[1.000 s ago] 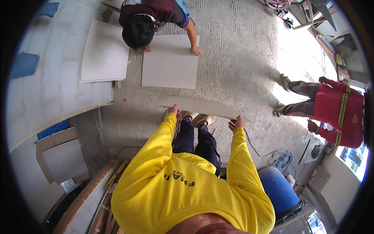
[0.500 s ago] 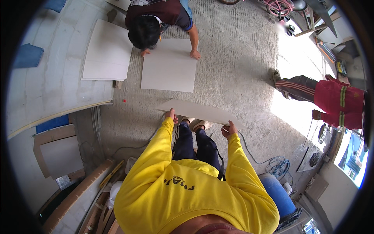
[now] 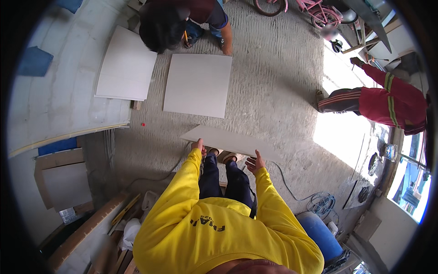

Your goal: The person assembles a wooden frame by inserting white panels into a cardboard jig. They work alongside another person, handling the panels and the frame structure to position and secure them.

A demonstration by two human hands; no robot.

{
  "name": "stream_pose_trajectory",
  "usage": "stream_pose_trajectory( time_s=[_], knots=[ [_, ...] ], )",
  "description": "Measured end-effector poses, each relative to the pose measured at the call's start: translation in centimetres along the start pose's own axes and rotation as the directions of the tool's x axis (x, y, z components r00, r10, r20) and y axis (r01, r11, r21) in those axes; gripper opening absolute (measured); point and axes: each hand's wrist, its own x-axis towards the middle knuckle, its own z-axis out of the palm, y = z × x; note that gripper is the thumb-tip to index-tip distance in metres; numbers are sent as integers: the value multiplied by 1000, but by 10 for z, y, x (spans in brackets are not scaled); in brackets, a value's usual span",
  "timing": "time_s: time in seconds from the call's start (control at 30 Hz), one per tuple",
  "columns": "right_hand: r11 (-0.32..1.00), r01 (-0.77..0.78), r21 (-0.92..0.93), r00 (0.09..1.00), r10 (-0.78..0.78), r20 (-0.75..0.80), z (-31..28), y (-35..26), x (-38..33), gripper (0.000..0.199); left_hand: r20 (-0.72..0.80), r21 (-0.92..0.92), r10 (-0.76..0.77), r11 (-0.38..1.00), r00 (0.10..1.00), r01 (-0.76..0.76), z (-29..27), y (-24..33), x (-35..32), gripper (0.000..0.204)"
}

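Observation:
In front of my legs a large pale grey tile (image 3: 228,138) is held tilted, so it shows as a narrow slanting strip. My left hand (image 3: 199,146) grips its near edge toward the left end. Farther right, my right hand (image 3: 256,161) is at the same edge, thumb up and fingers partly spread beneath. Beyond it a second square tile (image 3: 197,86) lies flat on the floor. A crouching co-worker's hand (image 3: 226,49) is at that tile's far right corner.
Stacked pale tiles (image 3: 125,64) lean by the left wall. A person in a red jacket (image 3: 388,98) is at the right. A blue hose (image 3: 321,203) coils near a blue barrel (image 3: 319,235). Wood scraps (image 3: 121,255) lie at lower left; a pink bicycle (image 3: 315,13) stands far off.
The co-worker has drawn back from the flat tile, one hand leaving its left side. My right hand has shifted left along the held tile. The red-jacketed person now reaches away with one arm.

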Motion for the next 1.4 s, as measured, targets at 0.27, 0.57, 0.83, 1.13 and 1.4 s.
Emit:
stream_pose_trajectory(
  time_s=[0.27, 0.57, 0.83, 1.13, 1.4],
  knots=[
    [999, -22, 39, 1000, 21, 10, 19, 14, -7, 66, 64, 27, -15, 1000, 998, 13, -8, -9, 5, 35],
    [997, 43, -66, 999, -42, 12, 11, 28, -1, 51, 98, -6, -54, 998, 994, 55, -7, -15, 4, 34],
    [997, 63, -53, 998, -62, 24, 32, 14, 16, 43, 122, 5, -13, 1000, 992, 13, -11, -5, 18, 38],
    [994, 90, -57, 996, -90, 5, 29, 6, 18, 42, 272, 46, -15, 999, 962, 2, -10, 18, 8, 38],
    [995, 93, -18, 995, -94, -39, 24, 18, 5, 45, 258, 42, -46, 998, 965, 36, -16, 1, 11, 36]
  ],
)
